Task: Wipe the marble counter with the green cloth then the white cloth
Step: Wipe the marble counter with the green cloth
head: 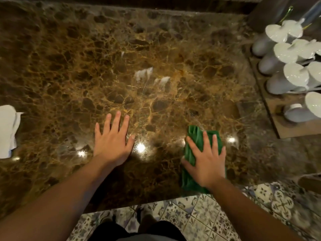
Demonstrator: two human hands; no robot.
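Green crumpled cloth point(192, 146) lies near the front edge of the brown veined marble counter point(121, 66), pinned flat under the right hand point(206, 160), fingers spread. Left hand point(112, 143) rests beside it, palm down, fingers splayed. Farther left sits the white folded cloth point(7, 129). Far right, blurred white cups point(284, 70), perhaps on a tray.

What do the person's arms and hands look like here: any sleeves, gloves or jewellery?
Both forearms are bare up to the frame edge, with no sleeves in view. The left hand and right hand wear no gloves, and no rings, watch or bracelets show. Fingernails look short and unpainted. No markings are visible.
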